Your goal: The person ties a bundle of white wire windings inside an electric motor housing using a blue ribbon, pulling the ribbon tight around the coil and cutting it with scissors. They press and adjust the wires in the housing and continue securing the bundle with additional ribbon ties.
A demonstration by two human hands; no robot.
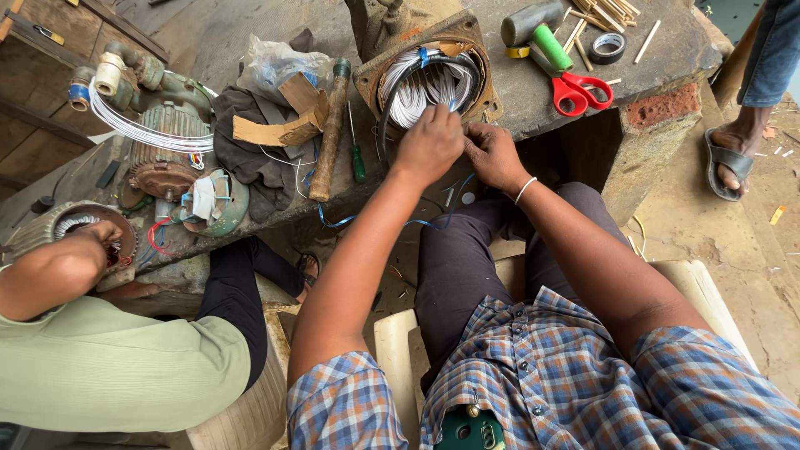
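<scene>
A rusty motor stator housing [477,50] leans at the bench edge, its bore filled with white-sleeved winding wires [421,87]. My left hand [428,143] presses against the lower part of the windings, fingers closed on the wires. Beside it, my right hand [493,154], a white band on its wrist, pinches something thin below the housing; a blue wire [433,223] trails down from there. I sit on a pale plastic chair [392,342].
Red-handled scissors [577,90], a green-handled mallet [546,37], a tape roll [607,47] and wooden sticks lie on the bench's right. A wooden-handled tool [328,133], green screwdriver [357,158], cardboard and cloth lie left. A person in green works on another stator [71,225]. A sandalled foot [727,162] stands right.
</scene>
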